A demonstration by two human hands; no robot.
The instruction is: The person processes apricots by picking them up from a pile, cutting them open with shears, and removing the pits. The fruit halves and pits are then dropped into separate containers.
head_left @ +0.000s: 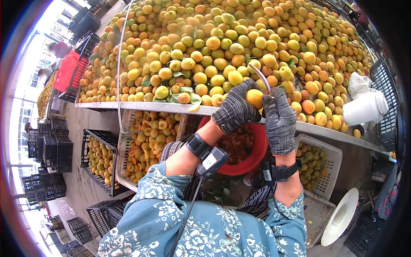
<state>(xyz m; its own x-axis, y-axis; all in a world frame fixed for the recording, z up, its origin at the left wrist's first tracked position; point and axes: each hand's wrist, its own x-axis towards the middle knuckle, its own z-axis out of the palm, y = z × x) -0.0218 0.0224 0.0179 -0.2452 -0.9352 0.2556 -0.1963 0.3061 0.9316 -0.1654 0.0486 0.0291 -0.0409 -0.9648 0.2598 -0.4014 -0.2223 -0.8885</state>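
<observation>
In my gloved left hand (237, 107), the fingers are wrapped round a yellow-orange apricot (254, 99) at the table's front edge. My gloved right hand (279, 122) grips a curved knife (262, 78), its thin metal blade arching up and to the left above the fruit; the handle is hidden in the fist. The two hands are close together, with the apricot between them. Under them is a red basin (260, 150) holding brownish-orange pieces. A large heap of apricots (214, 43) covers the metal-edged table (150, 106) in front of me.
Left below the table, a pale crate (121, 159) holds split apricots beside a black crate (112, 143) of whole ones. At right are another pale crate (332, 160), a white jug (364, 109) and a white hat (342, 218). Black crates (58, 150) stand far left.
</observation>
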